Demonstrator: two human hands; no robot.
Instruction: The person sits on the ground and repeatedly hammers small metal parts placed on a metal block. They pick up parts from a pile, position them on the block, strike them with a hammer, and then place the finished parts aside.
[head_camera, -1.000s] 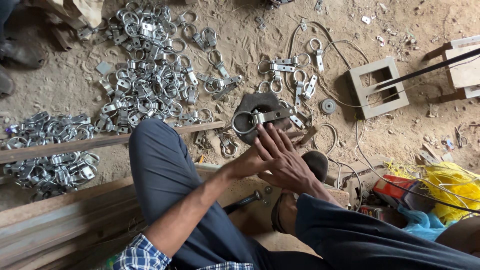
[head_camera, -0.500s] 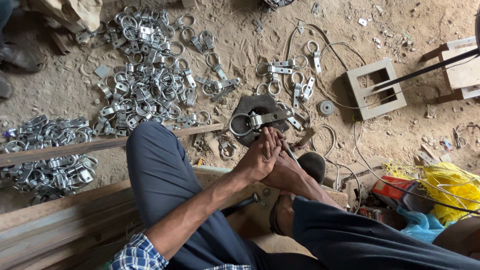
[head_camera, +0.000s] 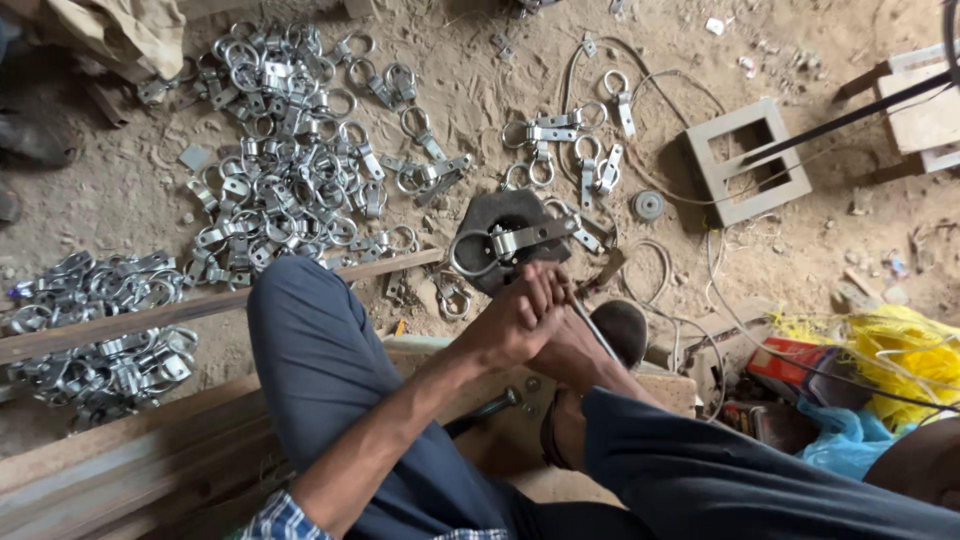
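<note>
A seated person's left hand (head_camera: 515, 320) and right hand (head_camera: 570, 350) meet palm against palm, fingers closed and pressed together just on the near side of a dark round iron block (head_camera: 505, 235) set in the sandy floor; whether anything is pinched between them cannot be told. On the block lies 1 metal ring clamp (head_camera: 505, 245), its loop hanging off the block's left edge and its flat strap running right across the top, seemingly so the block can serve as a firm bed for the piece. Beyond and to the left of the block spreads a big heap of ring clamps (head_camera: 290, 150), with a smaller group (head_camera: 570, 150) just beyond it, likely kept within arm's reach. A second pile (head_camera: 95, 330) sits far left of the block, split by a wooden batten (head_camera: 200, 305). Right of the block rest a small round disc (head_camera: 649, 205) and a square metal frame (head_camera: 748, 160); yellow cord (head_camera: 890, 360) lies further right
</note>
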